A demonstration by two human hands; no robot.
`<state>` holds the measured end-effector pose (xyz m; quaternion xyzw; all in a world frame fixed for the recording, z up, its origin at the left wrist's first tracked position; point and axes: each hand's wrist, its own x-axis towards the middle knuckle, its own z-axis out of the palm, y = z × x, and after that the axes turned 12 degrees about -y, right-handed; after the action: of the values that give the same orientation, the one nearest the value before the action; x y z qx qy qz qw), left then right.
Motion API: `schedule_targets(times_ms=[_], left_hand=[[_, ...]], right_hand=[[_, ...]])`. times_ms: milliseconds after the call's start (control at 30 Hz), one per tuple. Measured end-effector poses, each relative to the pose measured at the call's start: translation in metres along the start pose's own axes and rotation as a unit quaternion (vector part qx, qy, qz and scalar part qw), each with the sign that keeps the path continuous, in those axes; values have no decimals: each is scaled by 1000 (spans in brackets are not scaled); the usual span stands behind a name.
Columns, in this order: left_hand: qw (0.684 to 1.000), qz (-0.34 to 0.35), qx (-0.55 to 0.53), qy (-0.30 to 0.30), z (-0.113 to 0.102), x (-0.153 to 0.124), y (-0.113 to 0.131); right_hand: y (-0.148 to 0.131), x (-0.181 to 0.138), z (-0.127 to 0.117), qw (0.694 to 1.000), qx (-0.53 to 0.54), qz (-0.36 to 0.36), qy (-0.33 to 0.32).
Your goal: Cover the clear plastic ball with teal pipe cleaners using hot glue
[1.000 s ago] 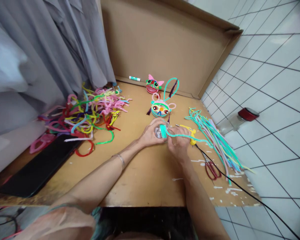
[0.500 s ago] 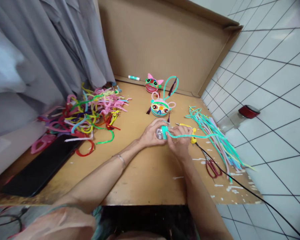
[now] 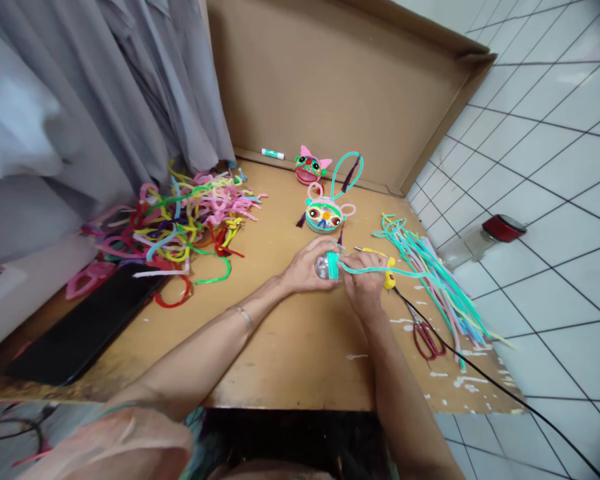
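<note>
My left hand (image 3: 306, 267) is closed around a small clear plastic ball (image 3: 323, 267) near the middle of the table. Turquoise pipe cleaner (image 3: 333, 265) wraps the ball in side-by-side bands. My right hand (image 3: 364, 277) pinches the same turquoise strand close to the ball, and its loose end runs off to the right over the fingers. Just beyond the hands sits a finished-looking animal-face ornament (image 3: 324, 215) with pink ring ears and dark tassels. Behind it stands a second ornament (image 3: 309, 168) with pink pointed ears and a red mouth.
Loose pipe cleaners (image 3: 195, 220) heap at the left beside a black tray-like slab (image 3: 80, 327). At right are straight pipe cleaners (image 3: 440, 287), red-handled scissors (image 3: 427, 340), a yellow corded tool (image 3: 390, 273) and a red-lidded jar (image 3: 503, 228). A glue stick or marker (image 3: 273, 153) lies by the cardboard wall (image 3: 330, 87).
My right hand has drawn slightly away from the ball along the strand, and the turquoise bands face me a little more. The whole view has shifted slightly.
</note>
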<state>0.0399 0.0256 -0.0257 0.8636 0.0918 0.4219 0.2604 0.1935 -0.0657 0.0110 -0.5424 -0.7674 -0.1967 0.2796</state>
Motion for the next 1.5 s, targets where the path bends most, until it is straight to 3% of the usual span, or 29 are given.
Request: schedule_targets(times_ms=[533,933,1200,1500], left_hand=[[1000,-4,-4,-11,1,1,1],[1000,-9,1,-15,2,-1,-1],[1000,12,-3,-4,2,1,0],[999,-23,-16,-16,-1,4,8]], right_hand=[[1,4,-2,994,-71,-59,54],[-4,4,-9,995,-94,-13,-2],[3,4,-7,994,-92,-42,-34],[7,10,0,995,-66,-58,42]])
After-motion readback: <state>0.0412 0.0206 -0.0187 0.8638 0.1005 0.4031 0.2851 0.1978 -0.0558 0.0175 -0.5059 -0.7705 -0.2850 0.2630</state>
